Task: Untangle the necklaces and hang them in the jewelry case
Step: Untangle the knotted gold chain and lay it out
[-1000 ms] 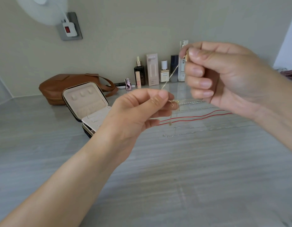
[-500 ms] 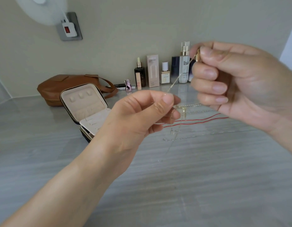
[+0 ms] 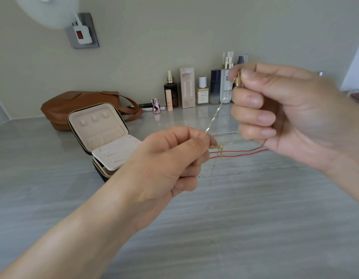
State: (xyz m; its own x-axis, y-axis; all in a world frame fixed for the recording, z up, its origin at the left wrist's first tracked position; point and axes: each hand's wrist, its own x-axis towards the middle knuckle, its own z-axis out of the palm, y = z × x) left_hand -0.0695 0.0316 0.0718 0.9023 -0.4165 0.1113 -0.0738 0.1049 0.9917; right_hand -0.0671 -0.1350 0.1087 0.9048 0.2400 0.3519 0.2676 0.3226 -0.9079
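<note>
The left hand (image 3: 170,164) pinches the lower end of a thin gold necklace (image 3: 214,117) between thumb and forefinger, with its other fingers curled under. The right hand (image 3: 285,117), higher and to the right, pinches the upper end at a small gold piece (image 3: 238,79), its remaining fingers folded in. The chain runs taut on a slant between the two hands, held above the surface, and a short tail hangs just below the left fingertips.

Beneath the hands, on the grey streaked countertop (image 3: 255,218), lie a doubled red cord (image 3: 241,153) and two silver chains (image 3: 225,133), one farther and one nearer. To the left stands the jewelry case (image 3: 98,129), lid open, with a cream lining. Behind it sits a brown leather bag (image 3: 84,101). A row of cosmetic bottles and boxes (image 3: 186,87) lines the far wall, where a plug sits in a grey socket (image 3: 82,31) beside a white fan (image 3: 48,11).
</note>
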